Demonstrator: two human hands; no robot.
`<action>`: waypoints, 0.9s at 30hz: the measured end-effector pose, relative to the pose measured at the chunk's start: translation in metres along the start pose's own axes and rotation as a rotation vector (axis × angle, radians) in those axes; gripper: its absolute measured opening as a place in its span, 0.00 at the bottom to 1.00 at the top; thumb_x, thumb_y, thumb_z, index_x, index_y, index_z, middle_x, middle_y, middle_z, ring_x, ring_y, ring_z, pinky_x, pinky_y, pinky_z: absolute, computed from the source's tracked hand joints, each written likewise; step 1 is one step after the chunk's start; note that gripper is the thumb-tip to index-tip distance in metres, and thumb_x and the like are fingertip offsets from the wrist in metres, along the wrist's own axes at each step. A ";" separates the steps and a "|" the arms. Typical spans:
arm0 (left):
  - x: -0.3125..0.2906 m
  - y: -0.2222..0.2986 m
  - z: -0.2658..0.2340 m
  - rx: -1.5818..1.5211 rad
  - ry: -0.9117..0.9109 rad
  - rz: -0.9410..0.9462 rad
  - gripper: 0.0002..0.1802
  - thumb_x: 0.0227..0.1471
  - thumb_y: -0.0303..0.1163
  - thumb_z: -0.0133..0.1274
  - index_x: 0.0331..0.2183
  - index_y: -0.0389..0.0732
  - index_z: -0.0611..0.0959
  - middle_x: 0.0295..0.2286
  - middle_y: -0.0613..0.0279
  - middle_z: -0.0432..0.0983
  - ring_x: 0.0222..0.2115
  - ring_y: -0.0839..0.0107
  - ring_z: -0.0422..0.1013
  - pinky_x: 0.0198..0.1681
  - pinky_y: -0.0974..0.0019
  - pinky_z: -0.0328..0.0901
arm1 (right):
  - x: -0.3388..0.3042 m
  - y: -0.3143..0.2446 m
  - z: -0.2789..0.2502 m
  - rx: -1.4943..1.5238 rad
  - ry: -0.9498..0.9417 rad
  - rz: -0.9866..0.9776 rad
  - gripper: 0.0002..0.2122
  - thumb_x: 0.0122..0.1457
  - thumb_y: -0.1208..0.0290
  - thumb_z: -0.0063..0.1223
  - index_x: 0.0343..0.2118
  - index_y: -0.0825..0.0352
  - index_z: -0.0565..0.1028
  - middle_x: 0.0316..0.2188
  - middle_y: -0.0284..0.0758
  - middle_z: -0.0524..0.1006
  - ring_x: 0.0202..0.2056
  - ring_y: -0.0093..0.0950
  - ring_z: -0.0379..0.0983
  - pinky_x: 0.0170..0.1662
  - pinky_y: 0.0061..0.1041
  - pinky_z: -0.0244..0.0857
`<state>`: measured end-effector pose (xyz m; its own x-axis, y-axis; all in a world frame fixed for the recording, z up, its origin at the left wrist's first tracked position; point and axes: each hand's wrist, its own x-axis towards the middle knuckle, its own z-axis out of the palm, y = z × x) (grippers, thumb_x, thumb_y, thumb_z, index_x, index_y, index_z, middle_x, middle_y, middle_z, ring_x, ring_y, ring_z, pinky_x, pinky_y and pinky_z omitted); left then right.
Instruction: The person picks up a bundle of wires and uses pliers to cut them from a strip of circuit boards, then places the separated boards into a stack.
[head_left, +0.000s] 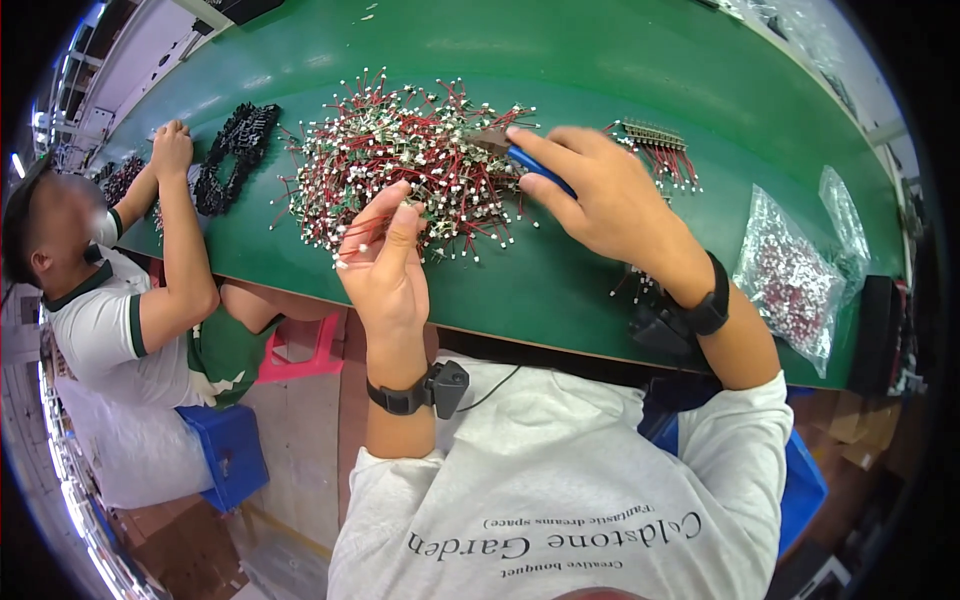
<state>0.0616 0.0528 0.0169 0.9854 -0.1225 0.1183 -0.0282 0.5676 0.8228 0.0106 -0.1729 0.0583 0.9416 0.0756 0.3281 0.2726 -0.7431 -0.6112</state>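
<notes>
A big heap of small wired parts, with red leads, white connector ends and greenish bits, lies on the green table. My left hand, at the near edge of the heap, pinches a small red-wired part between thumb and fingers; a white end hangs below the fingers. My right hand is closed around blue-handled pliers. Their metal head points left over the heap's right side, and its tip is hard to make out against the wires.
Right of the heap lies a row of joined red-wired parts. A clear plastic bag of similar parts lies farther right. Black strips are piled on the left, beside a seated co-worker with hands over the table.
</notes>
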 end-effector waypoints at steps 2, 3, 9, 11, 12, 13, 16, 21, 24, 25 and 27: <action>-0.003 0.002 0.010 0.082 0.037 0.061 0.12 0.49 0.18 0.58 0.38 0.31 0.80 0.38 0.53 0.78 0.36 0.71 0.74 0.41 0.71 0.69 | -0.001 0.000 0.001 -0.387 0.225 -0.177 0.19 0.56 0.68 0.53 0.51 0.67 0.72 0.33 0.43 0.75 0.34 0.42 0.72 0.39 0.31 0.66; -0.002 0.002 0.009 0.083 0.034 0.060 0.12 0.49 0.18 0.58 0.38 0.31 0.80 0.38 0.53 0.78 0.36 0.71 0.74 0.41 0.71 0.69 | -0.004 -0.002 -0.001 -0.387 0.227 -0.175 0.19 0.56 0.68 0.53 0.51 0.67 0.72 0.33 0.43 0.75 0.34 0.42 0.72 0.39 0.31 0.66; -0.001 0.004 0.015 0.403 -0.099 0.288 0.10 0.46 0.15 0.60 0.34 0.31 0.81 0.37 0.51 0.78 0.38 0.70 0.74 0.44 0.69 0.69 | -0.011 -0.025 -0.019 0.253 -0.184 -0.029 0.19 0.58 0.70 0.51 0.53 0.66 0.71 0.32 0.44 0.77 0.32 0.39 0.74 0.38 0.31 0.66; -0.001 0.007 0.017 0.421 -0.095 0.288 0.09 0.45 0.15 0.60 0.33 0.31 0.82 0.37 0.50 0.78 0.38 0.69 0.74 0.43 0.70 0.70 | -0.012 -0.031 -0.017 0.276 -0.224 -0.043 0.19 0.59 0.70 0.50 0.53 0.66 0.71 0.32 0.44 0.77 0.32 0.38 0.75 0.37 0.31 0.66; -0.001 0.008 0.016 0.435 -0.105 0.296 0.09 0.45 0.14 0.60 0.33 0.31 0.82 0.37 0.50 0.78 0.38 0.69 0.74 0.42 0.69 0.70 | -0.012 -0.030 -0.016 0.298 -0.215 -0.059 0.18 0.59 0.69 0.50 0.53 0.66 0.72 0.33 0.45 0.78 0.32 0.38 0.75 0.36 0.31 0.67; 0.000 0.008 0.015 0.447 -0.114 0.306 0.10 0.45 0.14 0.60 0.33 0.31 0.82 0.37 0.50 0.78 0.38 0.69 0.74 0.42 0.69 0.71 | -0.012 -0.030 -0.017 0.298 -0.215 -0.061 0.18 0.59 0.69 0.50 0.53 0.66 0.72 0.33 0.45 0.78 0.32 0.38 0.75 0.36 0.31 0.67; 0.000 0.010 0.011 0.474 -0.162 0.294 0.10 0.45 0.14 0.59 0.34 0.32 0.82 0.37 0.50 0.78 0.39 0.67 0.74 0.43 0.67 0.70 | -0.010 -0.033 -0.023 0.247 -0.273 -0.016 0.18 0.60 0.69 0.49 0.53 0.66 0.72 0.32 0.44 0.78 0.31 0.34 0.75 0.34 0.30 0.67; 0.004 -0.003 0.002 -0.139 -0.200 0.046 0.12 0.47 0.17 0.58 0.37 0.35 0.80 0.38 0.50 0.78 0.40 0.63 0.75 0.45 0.64 0.69 | -0.014 -0.020 -0.009 0.973 -0.422 0.348 0.18 0.61 0.67 0.49 0.54 0.66 0.71 0.31 0.41 0.77 0.29 0.21 0.73 0.32 0.25 0.66; 0.007 0.002 -0.002 -0.164 -0.109 -0.061 0.10 0.51 0.20 0.57 0.38 0.35 0.80 0.39 0.51 0.77 0.37 0.68 0.75 0.40 0.67 0.70 | -0.007 -0.012 0.002 0.846 -0.261 0.249 0.19 0.60 0.66 0.51 0.53 0.65 0.72 0.32 0.41 0.77 0.30 0.27 0.74 0.34 0.26 0.67; 0.006 0.003 -0.004 -0.162 -0.110 -0.060 0.10 0.51 0.20 0.57 0.38 0.35 0.80 0.39 0.51 0.77 0.37 0.68 0.75 0.40 0.67 0.70 | -0.004 -0.012 0.003 0.848 -0.260 0.247 0.19 0.60 0.66 0.51 0.53 0.65 0.72 0.32 0.41 0.77 0.30 0.27 0.74 0.34 0.26 0.67; 0.004 0.006 -0.006 0.008 -0.025 -0.029 0.10 0.51 0.20 0.56 0.39 0.32 0.80 0.39 0.52 0.77 0.36 0.69 0.75 0.39 0.70 0.70 | 0.000 -0.012 0.006 -0.156 0.121 -0.070 0.18 0.58 0.67 0.53 0.52 0.64 0.73 0.34 0.42 0.76 0.33 0.35 0.73 0.37 0.29 0.67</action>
<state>0.0668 0.0605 0.0195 0.9813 -0.1595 0.1081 -0.0009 0.5571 0.8305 0.0082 -0.1601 0.0617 0.8882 0.0571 0.4560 0.2938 -0.8335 -0.4679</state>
